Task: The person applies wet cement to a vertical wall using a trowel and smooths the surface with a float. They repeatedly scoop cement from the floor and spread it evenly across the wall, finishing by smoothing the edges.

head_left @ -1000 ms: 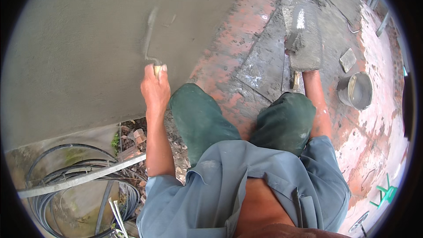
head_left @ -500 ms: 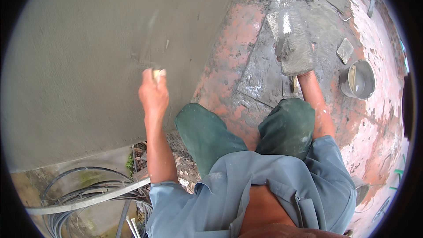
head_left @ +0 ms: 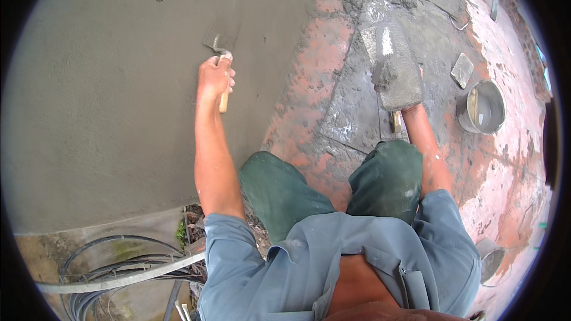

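My left hand (head_left: 214,77) is closed round the wooden handle of a trowel (head_left: 224,102). The trowel's thin blade lies against the wet grey cement surface (head_left: 119,95) on the left, blurred and hard to make out. On the right, my right hand (head_left: 413,109) grips a cement-coated plasterer's hawk (head_left: 399,74) from beneath. The hawk hides most of that hand; a bit of fingers shows at its left edge. A lump of grey mortar (head_left: 389,74) rests on top of the hawk.
Below the hawk, a tool with a wooden handle (head_left: 397,122) lies on a mortar-smeared board (head_left: 345,107). A bucket (head_left: 498,98) with a stick inside stands at right, near a flat grey piece (head_left: 462,70). Coiled black cables (head_left: 89,261) lie at lower left.
My left hand has moved up and slightly right with the trowel; its handle now points back toward me. My right hand and the hawk stay nearly in place.
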Available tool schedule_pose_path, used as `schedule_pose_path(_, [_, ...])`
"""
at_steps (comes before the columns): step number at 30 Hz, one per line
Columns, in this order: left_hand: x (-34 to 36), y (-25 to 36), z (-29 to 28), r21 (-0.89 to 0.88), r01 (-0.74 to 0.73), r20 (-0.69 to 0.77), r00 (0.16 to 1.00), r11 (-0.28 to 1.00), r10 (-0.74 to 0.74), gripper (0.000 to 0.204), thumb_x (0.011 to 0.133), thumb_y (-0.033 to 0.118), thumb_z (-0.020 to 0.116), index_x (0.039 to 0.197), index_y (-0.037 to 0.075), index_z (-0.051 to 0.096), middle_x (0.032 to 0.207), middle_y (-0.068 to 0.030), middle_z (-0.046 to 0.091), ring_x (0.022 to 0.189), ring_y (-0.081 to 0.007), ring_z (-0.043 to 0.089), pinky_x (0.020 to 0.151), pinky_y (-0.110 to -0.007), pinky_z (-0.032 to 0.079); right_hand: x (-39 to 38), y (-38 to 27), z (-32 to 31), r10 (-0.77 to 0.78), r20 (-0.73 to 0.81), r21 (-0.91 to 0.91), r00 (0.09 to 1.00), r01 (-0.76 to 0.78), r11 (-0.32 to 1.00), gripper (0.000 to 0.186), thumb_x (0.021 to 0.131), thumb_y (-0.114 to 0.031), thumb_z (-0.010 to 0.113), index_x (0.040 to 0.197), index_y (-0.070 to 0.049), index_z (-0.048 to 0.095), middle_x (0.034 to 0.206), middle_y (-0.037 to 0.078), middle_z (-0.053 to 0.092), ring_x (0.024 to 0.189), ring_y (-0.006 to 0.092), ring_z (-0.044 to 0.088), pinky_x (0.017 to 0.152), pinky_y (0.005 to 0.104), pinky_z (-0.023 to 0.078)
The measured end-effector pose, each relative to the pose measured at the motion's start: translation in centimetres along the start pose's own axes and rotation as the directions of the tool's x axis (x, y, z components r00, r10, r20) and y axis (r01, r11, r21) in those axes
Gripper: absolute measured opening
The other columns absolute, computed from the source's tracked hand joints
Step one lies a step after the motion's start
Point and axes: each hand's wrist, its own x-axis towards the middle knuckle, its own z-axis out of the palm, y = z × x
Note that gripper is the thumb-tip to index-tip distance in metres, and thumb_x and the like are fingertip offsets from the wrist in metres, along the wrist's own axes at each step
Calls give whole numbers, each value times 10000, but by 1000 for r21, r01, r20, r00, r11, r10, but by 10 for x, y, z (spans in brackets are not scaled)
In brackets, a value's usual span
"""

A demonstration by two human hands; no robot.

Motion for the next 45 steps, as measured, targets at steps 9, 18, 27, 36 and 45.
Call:
schedule_pose_path(9, [-56, 43, -8, 57, -508, -30, 860, 859, 510, 214, 1028, 247, 620, 1034, 34, 597, 751, -31, 602, 611, -95, 550, 511, -273, 445, 12, 5, -15, -63, -50, -40, 997, 61, 997, 485, 1053, -376, 401, 1336, -37, 604, 1274, 120, 683, 1132, 279, 670, 968, 462, 562])
schedule_pose_path(18, [-145, 7, 100, 148, -737, 453, 643, 660, 618, 283, 974, 232, 666, 1126, 0, 611, 824, -159, 651, 689, -296, 629, 642, -390, 509, 11, 11, -10, -69, -104, 76, 992, 77, 994, 402, 1060, -371, 467, 1263, -70, 639, 1206, 92, 706, 1083, 253, 685, 964, 439, 563])
schedule_pose_path(27, [-112, 25, 97, 388, -667, 113, 719, 636, 685, 347, 939, 260, 683, 1159, 0, 619, 1003, -242, 677, 919, -429, 677, 796, -481, 531, 6, 2, 13, -42, -245, -58, 969, 28, 998, 505, 1029, -444, 394, 1254, -72, 649, 1154, 105, 720, 1026, 288, 693, 925, 467, 564])
schedule_pose_path(36, [-35, 47, 37, 373, -431, -203, 826, 822, 526, 310, 984, 243, 638, 1009, -44, 524, 874, -267, 653, 822, -483, 656, 745, -544, 501, 4, -2, -21, -41, -215, -7, 976, 40, 999, 562, 1002, -472, 376, 1296, -66, 630, 1190, 134, 704, 1053, 326, 678, 928, 492, 554])
schedule_pose_path(45, [-26, 67, -32, -251, -209, -92, 977, 945, 191, 253, 1025, 302, 605, 978, 56, 568, 766, -33, 585, 566, -111, 561, 446, -275, 475, 10, 3, -40, -44, -195, 22, 980, 49, 999, 623, 975, -499, 357, 1338, -61, 610, 1225, 163, 689, 1080, 364, 664, 930, 517, 544])
